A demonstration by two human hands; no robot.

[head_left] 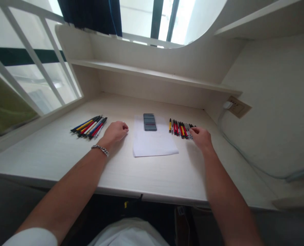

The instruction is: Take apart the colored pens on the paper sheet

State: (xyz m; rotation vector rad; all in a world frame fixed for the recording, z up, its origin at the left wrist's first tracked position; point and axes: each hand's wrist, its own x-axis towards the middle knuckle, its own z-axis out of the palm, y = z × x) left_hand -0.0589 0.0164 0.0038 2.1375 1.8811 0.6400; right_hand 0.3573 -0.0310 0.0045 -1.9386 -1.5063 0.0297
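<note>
Hands (115, 132) (201, 137) beside slim plastic pens (88, 127) (181, 129)

- left pens (88, 127): blue, yellow, red, black and white barrels
- right pens (181, 130): yellow, red, black and grey barrels
- paper sheet (154, 145): plain white
- worktop (65, 160): cream, faint wood grain
- chain bracelet (100, 150): silver links
- curtain (87, 13): dark navy

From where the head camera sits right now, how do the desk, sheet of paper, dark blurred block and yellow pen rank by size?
1. Desk, largest.
2. Sheet of paper.
3. The dark blurred block and yellow pen look too alike to rank.
</note>
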